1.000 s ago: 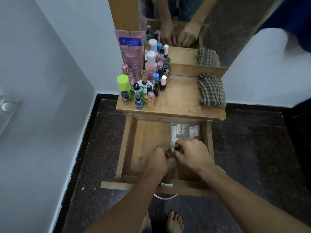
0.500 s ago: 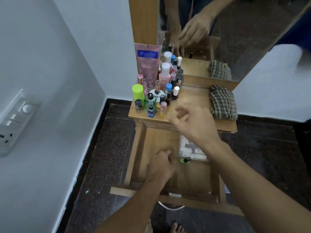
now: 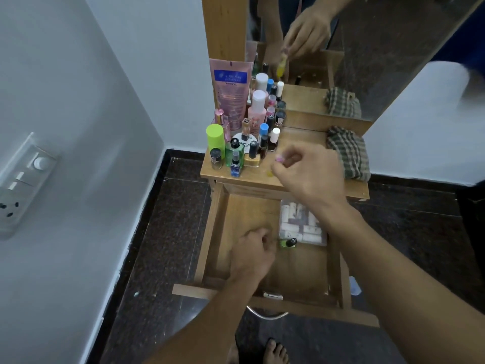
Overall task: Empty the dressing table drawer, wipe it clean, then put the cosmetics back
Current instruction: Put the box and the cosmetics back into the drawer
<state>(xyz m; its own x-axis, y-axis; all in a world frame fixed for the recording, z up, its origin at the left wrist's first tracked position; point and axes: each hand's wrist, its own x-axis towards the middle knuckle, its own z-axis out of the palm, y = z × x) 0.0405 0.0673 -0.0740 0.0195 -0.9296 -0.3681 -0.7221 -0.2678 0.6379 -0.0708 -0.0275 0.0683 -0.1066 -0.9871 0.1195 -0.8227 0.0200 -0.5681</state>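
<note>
Mostly hidden, a yellow pink-capped bottle point(image 3: 278, 159) is pinched by right hand point(image 3: 309, 177); left hand point(image 3: 253, 254) curled, hold unclear.

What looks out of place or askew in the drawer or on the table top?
Only one thing: a green nail polish bottle lies on its side in the drawer, beside the clear box, while the bottles on the table top stand upright. Nothing looks spilled or broken.

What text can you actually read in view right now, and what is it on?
"Vaseline": pink tube, under its blue patch.
"POLIS": round white lid, part of a word, rest covered.
Lines on the tube's blue patch: too blurred.
Labels on the small bottles, contents of the clear box in the drawer: too small to read.
</note>
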